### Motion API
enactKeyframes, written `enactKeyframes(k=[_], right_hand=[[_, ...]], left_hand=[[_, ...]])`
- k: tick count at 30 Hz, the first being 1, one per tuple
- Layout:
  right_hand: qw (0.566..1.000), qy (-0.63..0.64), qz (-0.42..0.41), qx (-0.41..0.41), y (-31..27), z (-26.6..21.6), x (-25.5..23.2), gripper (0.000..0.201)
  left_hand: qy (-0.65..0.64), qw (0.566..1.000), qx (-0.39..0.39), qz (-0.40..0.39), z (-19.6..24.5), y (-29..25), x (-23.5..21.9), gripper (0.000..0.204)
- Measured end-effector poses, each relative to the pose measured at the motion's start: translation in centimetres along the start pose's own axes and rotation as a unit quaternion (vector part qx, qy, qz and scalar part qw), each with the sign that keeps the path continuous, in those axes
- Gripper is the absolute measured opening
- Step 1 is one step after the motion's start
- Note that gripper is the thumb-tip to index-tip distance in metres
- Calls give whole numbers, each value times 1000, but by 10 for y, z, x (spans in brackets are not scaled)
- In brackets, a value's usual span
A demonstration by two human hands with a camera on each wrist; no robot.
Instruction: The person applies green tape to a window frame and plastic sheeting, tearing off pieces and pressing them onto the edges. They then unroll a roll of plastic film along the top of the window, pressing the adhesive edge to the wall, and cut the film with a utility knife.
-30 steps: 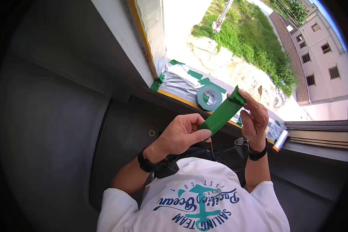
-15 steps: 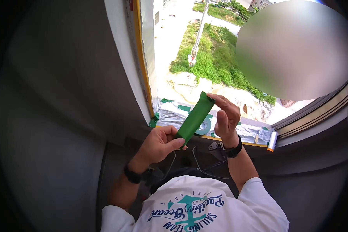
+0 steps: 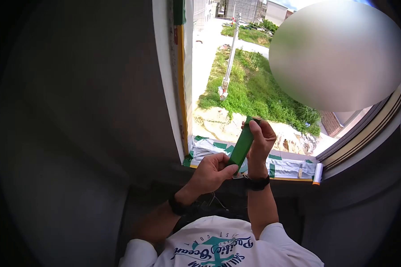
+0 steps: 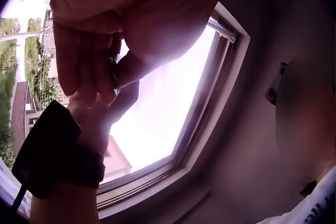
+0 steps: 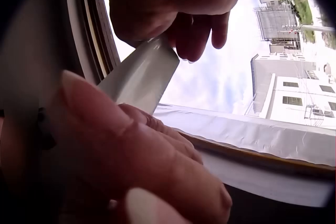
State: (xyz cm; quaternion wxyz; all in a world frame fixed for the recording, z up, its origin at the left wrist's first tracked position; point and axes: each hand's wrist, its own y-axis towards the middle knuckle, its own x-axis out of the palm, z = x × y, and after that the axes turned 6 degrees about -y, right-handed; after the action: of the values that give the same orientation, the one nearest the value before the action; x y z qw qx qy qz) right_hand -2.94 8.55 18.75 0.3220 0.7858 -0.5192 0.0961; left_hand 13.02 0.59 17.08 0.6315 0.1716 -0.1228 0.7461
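Note:
A strip of green tape [image 3: 240,149] stretches at a slant between my two hands before the window. Its lower end is pinched between thumb and fingers of my left hand [image 3: 211,171]. My right hand [image 3: 261,141] pinches the upper end, thumb on the near face. In the right wrist view the strip [image 5: 147,71] looks pale grey and shiny, running between the hands. The left wrist view has both hands overlapping, dark against the bright window, with the tape mostly hidden there. The tape roll on the sill is largely hidden behind the hands.
Whitish plastic sheeting [image 3: 292,167], fixed with green tape pieces, covers the window sill. A white roll with an orange end [image 3: 317,173] stands at the sill's right. A yellow strip [image 3: 181,84] runs up the left window frame. Outside are grass and a pole [image 3: 231,62].
The right hand's fingers, extended along the tape's top end half a second ago, now curl and pinch it with the thumb. The view has tilted up and the hands have come closer together.

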Motion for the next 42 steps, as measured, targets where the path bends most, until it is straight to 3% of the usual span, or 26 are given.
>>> enactKeyframes(k=[5,7,10,13,15,17,20,23,24,29,31,32,33,35,37,39,42], right_hand=[[999,46,-5,-19,2,-5,5,9],[997,58,-33,30,2,-16,15,12],[998,38,-57,-4,6,-21,26,15],[996,40,-80,-10,8,-32,38,16],[986,88,-137,23,13,-40,49,13],[984,93,-151,31,15,-46,53,11],[977,74,-197,39,21,-55,56,13],[948,-198,-205,-139,22,-69,57,21],[947,-200,-207,-140,22,-74,59,21],[821,-346,-142,-431,32,-83,54,31],[814,-292,-198,-461,41,-95,56,42],[816,-288,-226,-447,44,-100,52,50],[828,-271,-250,-422,48,-102,45,45],[886,-246,-271,-285,38,-101,35,41],[940,-110,-290,-140,21,-87,35,30],[965,-55,-245,-79,17,-73,27,23],[982,-46,-161,-92,8,-55,29,21]], left_hand=[[10,1000,15,-7,3,-2,-3,17],[8,999,29,10,6,-2,-6,17],[48,996,73,21,18,-8,-7,18],[4,996,85,3,26,-12,-3,19],[-43,995,88,-15,28,-12,-3,19],[-106,993,53,-16,34,-15,-3,19],[-63,996,70,4,48,-24,-5,19],[9,993,115,16,53,-26,-3,20],[11,992,127,19,55,-27,0,20],[6,991,137,0,59,-24,11,21],[-32,995,95,-23,67,-29,12,20],[-39,996,79,-28,74,-35,10,20],[-47,997,62,-30,79,-38,8,20],[-26,995,88,-37,80,-37,2,18],[22,994,102,-39,83,-40,2,16],[51,993,100,-31,78,-37,4,14],[95,991,96,-4,64,-33,10,14]])
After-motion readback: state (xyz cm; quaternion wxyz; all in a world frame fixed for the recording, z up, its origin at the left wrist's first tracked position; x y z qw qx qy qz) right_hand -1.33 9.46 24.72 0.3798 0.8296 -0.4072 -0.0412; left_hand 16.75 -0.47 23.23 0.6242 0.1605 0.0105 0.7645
